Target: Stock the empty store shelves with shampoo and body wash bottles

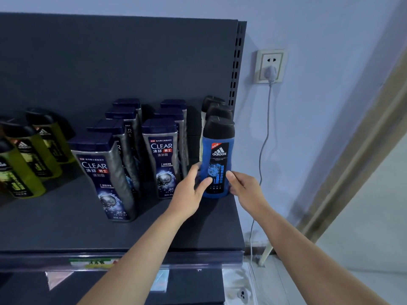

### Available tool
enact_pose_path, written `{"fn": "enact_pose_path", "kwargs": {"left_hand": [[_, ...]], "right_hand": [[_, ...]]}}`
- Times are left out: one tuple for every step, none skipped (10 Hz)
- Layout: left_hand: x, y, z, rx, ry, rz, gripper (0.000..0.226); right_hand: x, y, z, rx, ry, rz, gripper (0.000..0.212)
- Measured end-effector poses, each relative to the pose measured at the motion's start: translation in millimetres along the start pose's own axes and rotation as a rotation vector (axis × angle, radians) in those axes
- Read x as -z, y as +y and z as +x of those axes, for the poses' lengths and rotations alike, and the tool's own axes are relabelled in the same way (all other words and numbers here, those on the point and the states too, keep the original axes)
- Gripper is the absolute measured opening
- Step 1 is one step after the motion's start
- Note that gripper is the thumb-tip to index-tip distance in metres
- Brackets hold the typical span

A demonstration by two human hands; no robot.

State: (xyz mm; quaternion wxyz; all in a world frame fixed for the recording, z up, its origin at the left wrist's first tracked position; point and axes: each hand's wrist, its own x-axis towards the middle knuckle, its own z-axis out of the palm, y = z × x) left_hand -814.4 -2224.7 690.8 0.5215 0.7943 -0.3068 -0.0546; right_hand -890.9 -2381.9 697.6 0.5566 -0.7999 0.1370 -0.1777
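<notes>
both hands (217, 187) gripping blue adidas bottle (218, 159), upright on shelf (66, 221)

1. A white wall socket (270, 65) sits on the pale blue wall (319, 29).
2. A white plug (270, 73) fills its lower outlet, and the cord (269, 106) hangs downward.
3. A beige door frame (356, 164) slants along the right.

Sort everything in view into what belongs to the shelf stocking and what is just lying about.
Part of the job:
- blue bottle, held upright on the shelf by the left hand and right hand
- grey bottles
- green bottles

Just there:
- wall socket
- white cable
- label on the shelf edge
</notes>
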Motion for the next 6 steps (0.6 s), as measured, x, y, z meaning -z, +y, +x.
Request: {"fn": "enact_pose_path", "kwargs": {"left_hand": [[-1.2,-1.0,0.4,-0.009,0.016,-0.005,0.051],[-2.4,1.0,-0.3,-0.002,0.014,-0.004,0.052],[-1.8,-0.4,-0.4,0.005,0.015,0.001,0.053],[0.3,1.8,-5.4,0.023,-0.002,0.051,0.062],[0.5,5.2,-21.5,0.004,-0.001,0.083,0.067],[8.2,6.4,-38.4,0.035,0.014,0.087,0.068]], "right_hand": [[1.1,1.0,2.0,-0.025,-0.03,0.034,0.026],[0.9,2.4,-0.9,-0.04,-0.052,0.022,0.032],[-1.5,3.9,-3.1,-0.046,-0.052,-0.047,0.039],[-5.0,-0.7,-8.9,-0.07,-0.04,-0.053,0.048],[-7.3,-3.5,-16.6,-0.082,0.027,-0.062,0.054],[-8.6,-6.9,-29.7,-0.138,0.098,-0.128,0.058]]}}
